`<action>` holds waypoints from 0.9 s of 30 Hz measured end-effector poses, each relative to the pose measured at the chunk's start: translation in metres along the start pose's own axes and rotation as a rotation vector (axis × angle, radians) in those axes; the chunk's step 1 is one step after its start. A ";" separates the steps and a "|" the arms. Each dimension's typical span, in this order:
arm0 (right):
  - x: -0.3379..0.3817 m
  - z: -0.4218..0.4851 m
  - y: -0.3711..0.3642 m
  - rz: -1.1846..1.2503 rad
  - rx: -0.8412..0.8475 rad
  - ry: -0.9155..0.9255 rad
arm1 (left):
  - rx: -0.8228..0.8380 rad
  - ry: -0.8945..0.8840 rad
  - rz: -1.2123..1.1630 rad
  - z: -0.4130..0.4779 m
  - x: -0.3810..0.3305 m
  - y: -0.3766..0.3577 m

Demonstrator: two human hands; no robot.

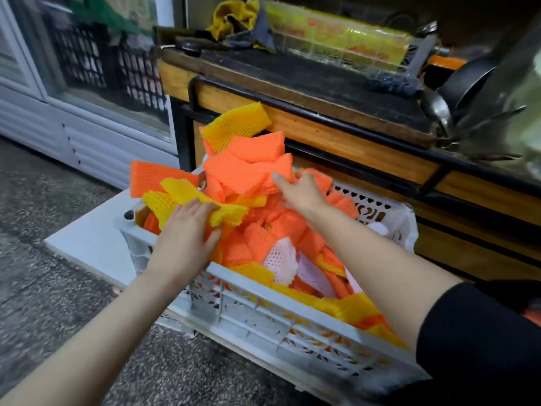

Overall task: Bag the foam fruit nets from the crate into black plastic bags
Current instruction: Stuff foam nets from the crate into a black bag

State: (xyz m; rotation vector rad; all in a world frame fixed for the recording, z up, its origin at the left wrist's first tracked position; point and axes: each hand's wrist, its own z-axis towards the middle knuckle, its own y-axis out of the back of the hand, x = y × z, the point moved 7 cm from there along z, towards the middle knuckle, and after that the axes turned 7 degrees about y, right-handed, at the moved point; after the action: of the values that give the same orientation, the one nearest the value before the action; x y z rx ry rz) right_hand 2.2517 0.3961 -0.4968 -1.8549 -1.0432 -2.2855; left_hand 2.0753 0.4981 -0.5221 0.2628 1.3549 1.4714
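Observation:
A white plastic crate [263, 315] sits on the floor, heaped with orange, yellow and a few white foam fruit nets [263, 238]. A bunch of the nets is raised above the far end of the crate. My left hand [184, 238] grips yellow nets [187, 197] at the bunch's left side. My right hand [301, 191] grips the orange nets [246, 168] at the top right of the bunch. No black plastic bag is in view.
A wooden counter with a black metal frame [336, 118] runs behind the crate, with a yellow cloth [234, 19], a wire rack and metal pans on top. A glass-door fridge [87, 83] stands at the left. A white board [87, 238] lies under the crate on the speckled floor.

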 end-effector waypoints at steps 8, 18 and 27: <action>-0.005 -0.015 0.007 0.142 0.033 -0.015 | -0.150 -0.005 0.040 -0.005 -0.012 0.016; -0.003 -0.070 0.096 -0.024 0.043 0.059 | -0.224 -0.043 -0.141 -0.016 -0.079 0.062; 0.025 -0.131 0.162 -0.143 -0.113 0.252 | -0.231 -0.110 -0.331 -0.023 -0.151 0.078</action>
State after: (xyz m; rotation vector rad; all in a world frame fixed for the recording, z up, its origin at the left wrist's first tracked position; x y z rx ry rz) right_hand 2.1981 0.2141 -0.4066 -1.5143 -1.0603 -2.6244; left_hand 2.0781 0.3827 -0.3948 -0.0292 1.0698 1.2986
